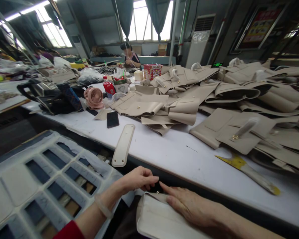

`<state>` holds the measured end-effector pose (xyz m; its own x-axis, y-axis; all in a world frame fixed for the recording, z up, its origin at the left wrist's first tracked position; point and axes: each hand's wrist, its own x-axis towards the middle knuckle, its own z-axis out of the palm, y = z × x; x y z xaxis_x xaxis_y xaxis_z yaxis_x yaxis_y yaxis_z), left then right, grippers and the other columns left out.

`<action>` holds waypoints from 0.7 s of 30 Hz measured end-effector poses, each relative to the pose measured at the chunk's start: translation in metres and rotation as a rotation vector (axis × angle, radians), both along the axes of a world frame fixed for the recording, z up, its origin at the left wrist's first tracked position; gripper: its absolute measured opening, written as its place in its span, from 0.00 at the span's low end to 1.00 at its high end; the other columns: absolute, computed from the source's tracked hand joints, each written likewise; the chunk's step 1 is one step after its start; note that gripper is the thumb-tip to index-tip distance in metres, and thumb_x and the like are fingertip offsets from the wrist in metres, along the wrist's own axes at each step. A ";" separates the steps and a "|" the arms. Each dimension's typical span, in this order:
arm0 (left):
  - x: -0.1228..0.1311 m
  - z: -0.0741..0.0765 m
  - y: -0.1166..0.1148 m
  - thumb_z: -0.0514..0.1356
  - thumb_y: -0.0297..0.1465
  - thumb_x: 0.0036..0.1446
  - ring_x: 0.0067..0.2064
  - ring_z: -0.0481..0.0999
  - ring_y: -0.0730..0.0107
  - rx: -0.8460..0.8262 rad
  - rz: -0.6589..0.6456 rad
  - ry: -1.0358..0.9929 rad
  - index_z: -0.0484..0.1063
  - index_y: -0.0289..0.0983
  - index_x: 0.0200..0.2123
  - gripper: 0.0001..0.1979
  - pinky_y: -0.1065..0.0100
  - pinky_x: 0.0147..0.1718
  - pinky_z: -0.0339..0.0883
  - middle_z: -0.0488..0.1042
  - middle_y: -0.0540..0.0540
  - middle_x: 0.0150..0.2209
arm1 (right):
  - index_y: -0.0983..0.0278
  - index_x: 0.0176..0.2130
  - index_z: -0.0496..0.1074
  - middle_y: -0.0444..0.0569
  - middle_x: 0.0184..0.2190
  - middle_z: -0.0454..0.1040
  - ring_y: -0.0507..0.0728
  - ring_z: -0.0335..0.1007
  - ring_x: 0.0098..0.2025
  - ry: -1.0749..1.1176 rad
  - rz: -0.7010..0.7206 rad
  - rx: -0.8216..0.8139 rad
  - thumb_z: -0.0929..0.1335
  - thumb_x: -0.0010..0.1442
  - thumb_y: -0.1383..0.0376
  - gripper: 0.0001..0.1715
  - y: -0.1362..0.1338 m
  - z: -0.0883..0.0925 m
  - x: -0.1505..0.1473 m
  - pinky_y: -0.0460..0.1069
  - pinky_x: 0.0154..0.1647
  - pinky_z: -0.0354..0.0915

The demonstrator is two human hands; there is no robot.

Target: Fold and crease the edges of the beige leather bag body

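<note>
At the lower centre, a beige leather bag piece (164, 215) with a smooth pale panel lies in front of me, below the table's edge. My left hand (139, 179) is at its far left corner, fingers curled and thumb against the index finger; what they pinch, if anything, is hidden. My right hand (191, 202) lies along the top of the piece with its fingers stretched out, the fingertips close to the left hand. A small shiny metal bit (158, 192) shows between the hands. Beyond them, a pale strip with studs (124, 146) overhangs the table edge.
Beige bags (174, 99) are heaped across the white table (164, 152). A yellow-ended tool (249, 172), a phone (113, 119), a pink fan (93, 97) and a red bottle (108, 86) lie about. A white compartmented rack (59, 172) stands left. A person (131, 56) sits far back.
</note>
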<state>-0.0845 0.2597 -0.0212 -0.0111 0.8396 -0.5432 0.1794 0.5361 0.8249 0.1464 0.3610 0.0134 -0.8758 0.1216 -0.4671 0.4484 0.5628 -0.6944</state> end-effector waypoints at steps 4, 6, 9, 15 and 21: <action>0.009 0.019 -0.004 0.72 0.42 0.43 0.28 0.64 0.75 0.022 -0.122 0.011 0.75 0.35 0.29 0.18 0.73 0.25 0.54 0.70 0.53 0.25 | 0.57 0.71 0.48 0.53 0.68 0.56 0.66 0.56 0.67 -0.028 -0.016 -0.002 0.53 0.71 0.46 0.36 0.009 0.006 0.027 0.64 0.68 0.50; 0.008 0.020 -0.002 0.72 0.41 0.42 0.29 0.65 0.73 0.015 -0.168 0.019 0.76 0.35 0.30 0.17 0.73 0.25 0.55 0.72 0.52 0.26 | 0.55 0.70 0.48 0.51 0.69 0.55 0.67 0.55 0.67 -0.044 -0.012 -0.004 0.53 0.71 0.46 0.36 0.014 0.006 0.039 0.64 0.69 0.49; 0.003 0.018 0.002 0.72 0.41 0.41 0.29 0.67 0.71 -0.003 -0.215 0.009 0.76 0.36 0.30 0.17 0.72 0.25 0.56 0.72 0.52 0.26 | 0.55 0.71 0.47 0.47 0.70 0.51 0.66 0.48 0.70 -0.087 -0.004 -0.034 0.54 0.69 0.43 0.38 0.018 0.005 0.045 0.64 0.71 0.43; -0.001 0.021 -0.002 0.71 0.37 0.41 0.29 0.65 0.72 -0.001 -0.163 -0.058 0.77 0.36 0.31 0.14 0.71 0.27 0.57 0.71 0.52 0.26 | 0.64 0.69 0.54 0.51 0.68 0.56 0.62 0.54 0.68 0.058 -0.057 -0.198 0.49 0.70 0.42 0.42 0.002 0.003 -0.012 0.56 0.71 0.47; -0.010 0.007 -0.029 0.67 0.39 0.45 0.37 0.71 0.68 -0.038 0.125 -0.285 0.75 0.38 0.35 0.15 0.72 0.34 0.64 0.73 0.50 0.34 | 0.61 0.59 0.69 0.50 0.57 0.72 0.63 0.69 0.57 0.143 0.063 -0.223 0.48 0.72 0.45 0.38 -0.008 -0.006 -0.047 0.55 0.62 0.61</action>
<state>-0.0949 0.2309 -0.0144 0.0440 0.8203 -0.5703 -0.1254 0.5709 0.8114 0.0990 0.3532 0.0075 -0.9376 -0.0276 -0.3467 0.3053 0.4123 -0.8584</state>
